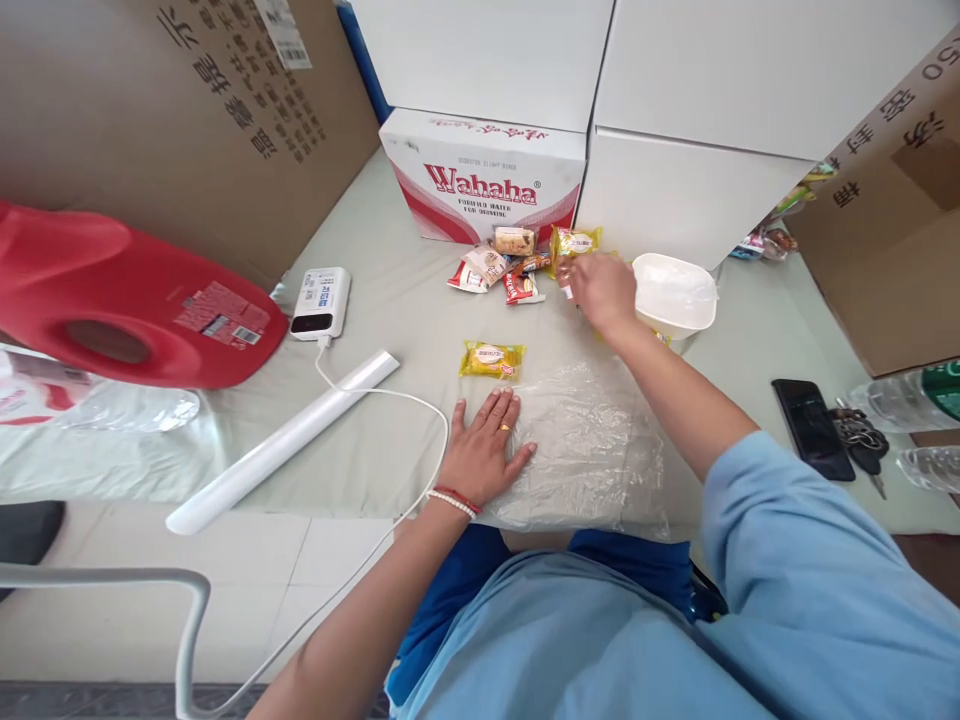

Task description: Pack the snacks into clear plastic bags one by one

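Left hand point(484, 455): fingers spread flat, pinning the clear plastic bag point(592, 450) at the table edge. Right hand point(600, 288): fingers curled among the snack packets point(517, 265) by the white bowl point(675, 295); whether it grips one, cannot tell. One yellow packet point(492, 359) lies apart, just beyond the bag.

I'm wearing a light blue top with loose sleeves that end above my elbows, over darker blue trousers. My left hand point(484, 455) has a gold ring on one finger. Its wrist carries a red thread and a white beaded bracelet.
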The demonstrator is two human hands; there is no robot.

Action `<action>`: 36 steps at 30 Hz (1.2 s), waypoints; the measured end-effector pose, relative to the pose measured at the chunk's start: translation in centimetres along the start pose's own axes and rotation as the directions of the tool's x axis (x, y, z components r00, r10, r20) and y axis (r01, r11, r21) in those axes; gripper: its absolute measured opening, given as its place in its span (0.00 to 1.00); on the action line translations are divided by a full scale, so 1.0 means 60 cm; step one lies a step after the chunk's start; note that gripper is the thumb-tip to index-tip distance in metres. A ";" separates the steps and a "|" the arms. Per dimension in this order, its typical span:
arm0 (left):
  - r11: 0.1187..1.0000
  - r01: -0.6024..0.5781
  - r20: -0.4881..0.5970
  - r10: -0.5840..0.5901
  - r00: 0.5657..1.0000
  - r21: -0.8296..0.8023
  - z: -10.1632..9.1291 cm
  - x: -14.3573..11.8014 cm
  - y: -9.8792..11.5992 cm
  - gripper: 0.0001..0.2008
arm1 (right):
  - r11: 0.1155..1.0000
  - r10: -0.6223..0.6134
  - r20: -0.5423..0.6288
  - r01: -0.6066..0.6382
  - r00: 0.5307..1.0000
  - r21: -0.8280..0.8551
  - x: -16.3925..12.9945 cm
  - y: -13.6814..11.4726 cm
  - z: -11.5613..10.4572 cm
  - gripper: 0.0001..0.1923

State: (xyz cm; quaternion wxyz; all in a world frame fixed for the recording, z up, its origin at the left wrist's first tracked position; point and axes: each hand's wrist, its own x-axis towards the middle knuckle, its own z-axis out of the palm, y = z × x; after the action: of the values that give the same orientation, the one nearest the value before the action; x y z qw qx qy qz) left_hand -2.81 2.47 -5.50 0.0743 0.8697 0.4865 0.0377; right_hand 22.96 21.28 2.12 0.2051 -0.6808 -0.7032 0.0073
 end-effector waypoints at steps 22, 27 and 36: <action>0.999 -0.017 -0.009 0.016 1.000 -0.035 -0.003 0.001 0.000 0.35 | 0.915 -0.404 0.428 0.366 0.808 0.172 -0.365 -0.013 -0.040 0.28; 0.999 -0.017 -0.007 0.017 1.000 -0.051 -0.002 0.001 -0.002 0.35 | 0.926 -0.370 0.501 0.352 0.783 0.135 -0.235 -0.021 -0.051 0.23; 0.999 -0.008 0.005 0.009 1.000 -0.042 -0.002 -0.001 -0.002 0.36 | 0.922 -0.272 0.230 0.321 0.935 -0.217 0.116 -0.038 0.089 0.25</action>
State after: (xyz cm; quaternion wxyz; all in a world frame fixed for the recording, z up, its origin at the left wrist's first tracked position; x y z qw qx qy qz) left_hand -2.95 2.51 -5.42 0.0934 0.8701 0.4817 0.0460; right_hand 19.27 29.26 -0.15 0.0457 -0.5824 -0.8103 -0.0464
